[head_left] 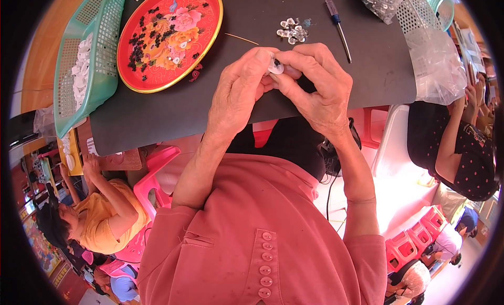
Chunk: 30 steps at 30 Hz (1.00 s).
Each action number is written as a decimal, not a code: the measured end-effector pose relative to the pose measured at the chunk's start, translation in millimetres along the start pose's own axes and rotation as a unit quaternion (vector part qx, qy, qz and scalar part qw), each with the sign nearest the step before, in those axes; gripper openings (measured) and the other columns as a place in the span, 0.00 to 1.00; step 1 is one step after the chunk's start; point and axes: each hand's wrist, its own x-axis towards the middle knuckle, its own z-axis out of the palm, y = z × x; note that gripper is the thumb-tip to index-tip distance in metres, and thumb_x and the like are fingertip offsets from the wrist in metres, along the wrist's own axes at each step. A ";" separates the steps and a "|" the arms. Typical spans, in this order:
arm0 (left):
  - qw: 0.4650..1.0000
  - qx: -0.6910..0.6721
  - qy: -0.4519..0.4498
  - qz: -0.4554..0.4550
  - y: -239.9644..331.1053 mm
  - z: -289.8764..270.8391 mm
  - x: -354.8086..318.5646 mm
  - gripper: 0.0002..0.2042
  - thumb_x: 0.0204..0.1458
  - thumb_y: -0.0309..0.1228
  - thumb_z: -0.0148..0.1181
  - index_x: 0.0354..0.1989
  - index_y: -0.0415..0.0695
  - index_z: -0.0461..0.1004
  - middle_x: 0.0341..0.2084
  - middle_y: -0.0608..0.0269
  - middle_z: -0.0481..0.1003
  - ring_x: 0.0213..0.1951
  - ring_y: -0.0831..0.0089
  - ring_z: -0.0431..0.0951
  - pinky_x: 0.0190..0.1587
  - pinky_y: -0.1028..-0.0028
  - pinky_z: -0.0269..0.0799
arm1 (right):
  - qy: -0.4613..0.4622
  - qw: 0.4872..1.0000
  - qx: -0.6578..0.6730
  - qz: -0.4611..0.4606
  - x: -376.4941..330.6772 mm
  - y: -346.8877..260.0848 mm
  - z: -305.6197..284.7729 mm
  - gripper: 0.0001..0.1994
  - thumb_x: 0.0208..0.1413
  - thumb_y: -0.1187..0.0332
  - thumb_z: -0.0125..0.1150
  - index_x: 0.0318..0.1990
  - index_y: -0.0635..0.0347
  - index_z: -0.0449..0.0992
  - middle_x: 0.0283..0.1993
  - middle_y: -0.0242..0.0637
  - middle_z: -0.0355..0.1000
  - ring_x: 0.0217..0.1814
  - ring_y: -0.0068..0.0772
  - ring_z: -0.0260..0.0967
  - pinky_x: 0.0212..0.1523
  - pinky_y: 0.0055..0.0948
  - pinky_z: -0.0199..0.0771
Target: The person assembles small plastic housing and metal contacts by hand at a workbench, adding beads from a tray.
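My left hand (pixel 239 89) and my right hand (pixel 321 84) meet over the near part of the dark table. Between their fingertips they pinch a small clear-and-white plastic piece (pixel 275 67) with a black part on it. Fingers cover much of this piece, so its exact kind is unclear. Beyond the hands lies a loose cluster of clear plastic pieces (pixel 292 32). A thin stick (pixel 241 39) rests just past my left hand. Farther right is a screwdriver (pixel 339 30) with a dark handle. Many small black pieces (pixel 137 47) are scattered on a red, flower-patterned round tray (pixel 128 74).
A teal basket (pixel 100 68) of white pieces stands at the left edge. At the far right are a bag of clear parts (pixel 382 3), a pale basket (pixel 417 11) and an empty-looking plastic bag (pixel 438 63). People sit on both sides, near a pink chair (pixel 152 173).
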 end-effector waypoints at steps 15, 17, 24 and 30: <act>0.997 -0.078 -0.008 -0.018 2.3 1.6 2.7 0.22 0.63 0.42 0.39 0.44 0.31 0.69 0.35 0.54 0.73 0.40 0.70 0.75 0.45 0.71 0.71 | 0.032 0.998 -0.029 -0.042 -1.0 0.9 4.3 0.15 0.35 0.77 0.70 0.36 0.56 0.79 0.29 0.30 0.68 0.28 0.28 0.64 0.25 0.26 0.65; 0.993 -0.114 -0.007 -0.023 -2.0 0.7 3.1 0.22 0.63 0.42 0.40 0.44 0.31 0.69 0.35 0.55 0.73 0.40 0.70 0.75 0.45 0.71 0.72 | 0.035 0.998 -0.026 -0.037 -0.5 -1.1 3.9 0.15 0.35 0.77 0.70 0.36 0.56 0.79 0.29 0.30 0.67 0.28 0.28 0.64 0.25 0.26 0.65; 0.985 -0.167 -0.001 -0.045 0.6 -2.3 1.0 0.18 0.63 0.37 0.40 0.44 0.31 0.69 0.37 0.55 0.73 0.40 0.71 0.75 0.45 0.71 0.72 | 0.028 0.999 -0.015 -0.027 -1.4 0.4 2.7 0.16 0.34 0.76 0.71 0.36 0.56 0.79 0.30 0.30 0.68 0.31 0.28 0.65 0.28 0.26 0.68; 0.987 -0.157 0.004 -0.035 -0.3 -2.1 0.8 0.16 0.62 0.33 0.39 0.44 0.31 0.68 0.40 0.53 0.72 0.40 0.69 0.76 0.45 0.70 0.73 | 0.029 0.998 -0.010 -0.046 1.9 2.8 2.2 0.15 0.35 0.78 0.70 0.36 0.57 0.80 0.34 0.30 0.71 0.31 0.25 0.67 0.30 0.22 0.69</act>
